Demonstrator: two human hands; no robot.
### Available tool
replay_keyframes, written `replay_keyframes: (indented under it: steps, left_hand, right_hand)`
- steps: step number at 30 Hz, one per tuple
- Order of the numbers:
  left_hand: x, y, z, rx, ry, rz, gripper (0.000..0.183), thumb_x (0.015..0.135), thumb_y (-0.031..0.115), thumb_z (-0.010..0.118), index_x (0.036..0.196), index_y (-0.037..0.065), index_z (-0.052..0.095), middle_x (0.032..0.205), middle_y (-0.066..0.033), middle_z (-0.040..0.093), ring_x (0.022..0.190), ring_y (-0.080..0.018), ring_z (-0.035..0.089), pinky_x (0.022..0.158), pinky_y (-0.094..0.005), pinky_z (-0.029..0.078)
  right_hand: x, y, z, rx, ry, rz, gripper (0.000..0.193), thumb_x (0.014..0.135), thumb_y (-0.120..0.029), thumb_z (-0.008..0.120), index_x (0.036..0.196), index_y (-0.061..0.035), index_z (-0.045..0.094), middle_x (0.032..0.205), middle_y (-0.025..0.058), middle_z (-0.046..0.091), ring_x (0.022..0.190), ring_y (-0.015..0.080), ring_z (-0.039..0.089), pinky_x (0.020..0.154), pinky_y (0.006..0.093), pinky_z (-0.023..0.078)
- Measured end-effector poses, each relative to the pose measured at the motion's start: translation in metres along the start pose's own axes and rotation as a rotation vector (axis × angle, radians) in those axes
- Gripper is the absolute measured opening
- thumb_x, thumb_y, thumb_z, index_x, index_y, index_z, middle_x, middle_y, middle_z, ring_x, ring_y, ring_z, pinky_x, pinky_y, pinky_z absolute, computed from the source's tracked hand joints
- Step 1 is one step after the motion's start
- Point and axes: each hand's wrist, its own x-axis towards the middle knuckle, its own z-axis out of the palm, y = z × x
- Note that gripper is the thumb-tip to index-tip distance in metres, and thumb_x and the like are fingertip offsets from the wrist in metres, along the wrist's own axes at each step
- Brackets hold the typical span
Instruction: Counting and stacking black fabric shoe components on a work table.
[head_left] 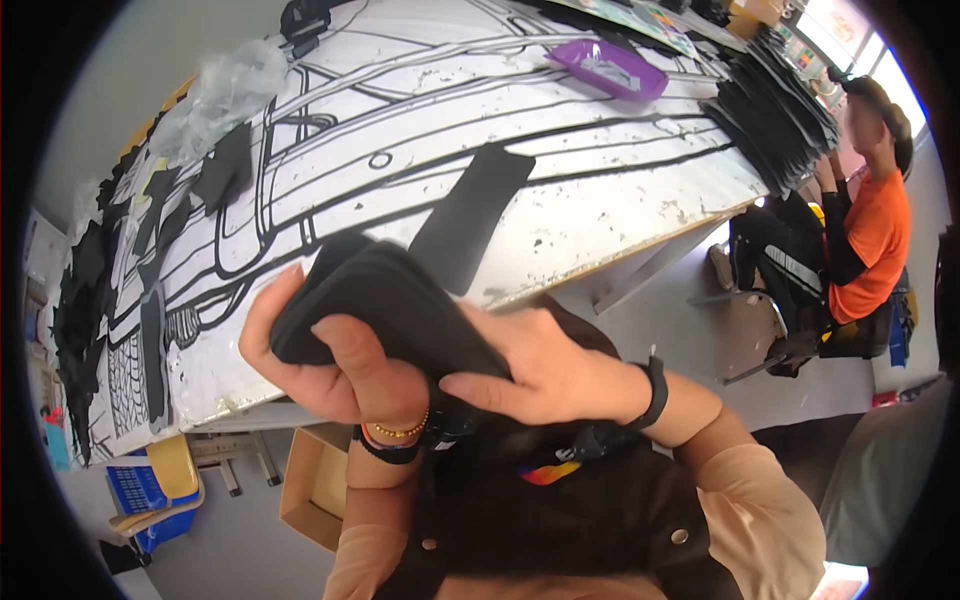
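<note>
In front of my chest, both hands hold a thick stack of black sheet pieces [400, 300] with rounded ends; whether they are fabric or foam I cannot tell. My left hand [350, 370] is closed round its left end, thumb across the upper face and fingers curled beneath. At the other end, my right hand [550, 365] grips the stack, its thumb along the near side and the other fingers hidden behind. Just beyond the stack, a long black strip [480, 210] lies flat on the table [600, 220].
A purple tray [610, 72] sits toward the back. Piled black sheets [775, 115] stand at the right end, near a seated person in orange [875, 245]. Black scraps [95, 290] and clear plastic [225, 95] cover the left side. A cardboard box [318, 485] is below the edge.
</note>
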Motion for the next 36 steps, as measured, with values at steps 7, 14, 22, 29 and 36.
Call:
replay_keyframes:
  steps: [7,14,22,29,36]
  left_hand:
    - [0.001,-0.013,0.003,-0.173,0.006,-0.048,0.034,0.096,0.01,0.051,0.126,-0.002,0.041,0.1,-0.0162,0.062,0.087,-0.0183,0.061,0.08,-0.0304,0.05]
    - [0.016,-0.022,-0.015,-0.629,-0.582,-0.573,0.052,0.086,0.01,0.069,0.129,-0.007,0.046,0.116,-0.0261,0.063,0.108,-0.0343,0.064,0.097,-0.0457,0.051]
    - [0.041,-0.021,-0.012,-0.764,-0.66,-0.806,0.091,0.085,0.019,0.072,0.152,0.005,0.011,0.126,-0.0299,0.059,0.112,-0.0433,0.062,0.105,-0.0554,0.044]
    - [0.053,-0.008,0.002,-0.522,-0.542,-0.81,0.042,0.097,0.025,0.061,0.123,-0.005,0.049,0.111,-0.0227,0.063,0.098,-0.0323,0.067,0.084,-0.0424,0.057]
    - [0.129,0.002,-0.013,-0.374,-0.379,-0.648,0.028,0.103,0.023,0.051,0.096,-0.004,0.056,0.083,-0.0122,0.061,0.059,-0.0169,0.059,0.05,-0.0248,0.05]
  right_hand:
    - [-0.001,0.008,-0.002,-0.103,0.007,0.001,0.039,0.09,-0.013,0.062,0.127,-0.0038,0.055,0.08,0.021,0.064,0.069,0.039,0.064,0.063,0.0397,0.051]
    - [0.009,0.025,-0.007,-0.049,0.12,0.046,0.028,0.093,-0.017,0.063,0.117,-0.0039,0.059,0.069,0.0142,0.06,0.062,0.0313,0.063,0.059,0.0357,0.047]
    - [0.034,0.026,-0.012,0.185,-0.008,0.127,0.036,0.095,-0.031,0.06,0.115,-0.0003,0.06,0.074,0.0134,0.066,0.067,0.0296,0.066,0.063,0.0337,0.05]
    - [0.049,0.039,-0.019,-0.129,0.022,-0.047,0.031,0.092,-0.026,0.064,0.109,-0.001,0.063,0.075,0.0147,0.067,0.07,0.0291,0.067,0.065,0.0356,0.052]
    - [0.053,0.048,-0.069,-0.384,0.102,0.067,0.028,0.088,-0.02,0.063,0.112,-0.0052,0.064,0.088,0.0114,0.069,0.083,0.0275,0.067,0.075,0.0333,0.054]
